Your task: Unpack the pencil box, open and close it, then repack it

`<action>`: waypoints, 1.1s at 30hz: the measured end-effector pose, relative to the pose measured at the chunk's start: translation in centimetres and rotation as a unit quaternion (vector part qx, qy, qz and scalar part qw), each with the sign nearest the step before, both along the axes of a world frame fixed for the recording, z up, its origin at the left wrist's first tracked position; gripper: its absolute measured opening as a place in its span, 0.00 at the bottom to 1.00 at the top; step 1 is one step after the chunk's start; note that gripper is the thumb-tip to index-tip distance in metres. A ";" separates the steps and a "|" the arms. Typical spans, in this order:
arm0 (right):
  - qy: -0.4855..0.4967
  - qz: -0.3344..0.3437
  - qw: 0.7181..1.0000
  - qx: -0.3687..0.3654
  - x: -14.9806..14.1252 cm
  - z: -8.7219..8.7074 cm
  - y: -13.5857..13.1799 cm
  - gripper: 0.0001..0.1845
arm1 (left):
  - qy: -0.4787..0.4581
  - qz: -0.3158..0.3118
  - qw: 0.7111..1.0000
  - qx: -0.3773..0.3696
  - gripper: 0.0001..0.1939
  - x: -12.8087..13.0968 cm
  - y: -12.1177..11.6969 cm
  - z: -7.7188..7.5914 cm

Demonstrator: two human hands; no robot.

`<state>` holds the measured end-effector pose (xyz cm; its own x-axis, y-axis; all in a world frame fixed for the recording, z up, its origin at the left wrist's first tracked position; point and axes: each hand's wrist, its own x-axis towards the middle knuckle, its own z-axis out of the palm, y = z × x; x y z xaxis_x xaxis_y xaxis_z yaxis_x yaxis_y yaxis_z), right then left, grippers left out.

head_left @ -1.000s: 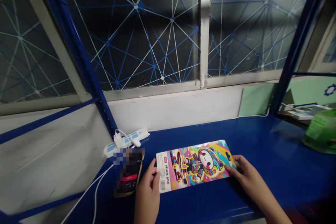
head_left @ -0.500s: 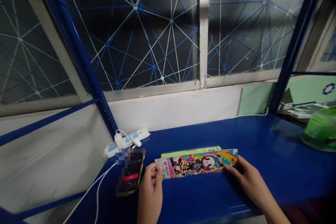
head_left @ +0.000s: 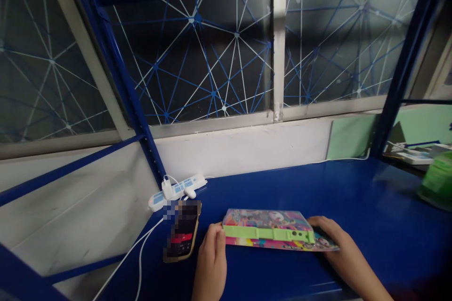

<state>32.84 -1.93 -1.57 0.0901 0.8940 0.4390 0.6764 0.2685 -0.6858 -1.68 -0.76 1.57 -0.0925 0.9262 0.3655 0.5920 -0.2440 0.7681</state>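
The pencil box (head_left: 268, 231) lies near the edge of the worktop (head_left: 367, 193), green edge showing, between the left hand (head_left: 211, 265) and right hand (head_left: 337, 240), fingers clamped on either end.

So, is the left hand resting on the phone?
No, the left hand is against the end of the pencil box, while the phone lies apart, to its left.

Workroom with blue steel shelving (head_left: 370, 188)

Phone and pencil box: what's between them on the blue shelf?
In the head view, the left hand lies between the phone and the pencil box, its fingers against the box's near end.
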 end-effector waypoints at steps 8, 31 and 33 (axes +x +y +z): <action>-0.116 0.102 0.985 -0.083 0.8 -0.5 -0.1 0.39 | 0.076 0.036 0.996 0.021 0.19 0.1 0.1 0.5; -0.164 0.100 0.976 -0.103 2.4 -2.5 0.8 0.39 | 0.128 0.032 0.990 0.056 0.12 0.7 0.1 -0.2; -0.168 0.091 0.978 -0.085 2.2 -2.5 0.8 0.37 | 0.110 0.029 0.992 0.058 0.07 0.8 0.1 -0.2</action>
<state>35.09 -1.12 -4.04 -0.2003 0.9446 0.2602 0.8230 0.3063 -0.4784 -0.88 -0.63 1.37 -0.0511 0.8724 0.4862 0.7573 -0.2835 0.5883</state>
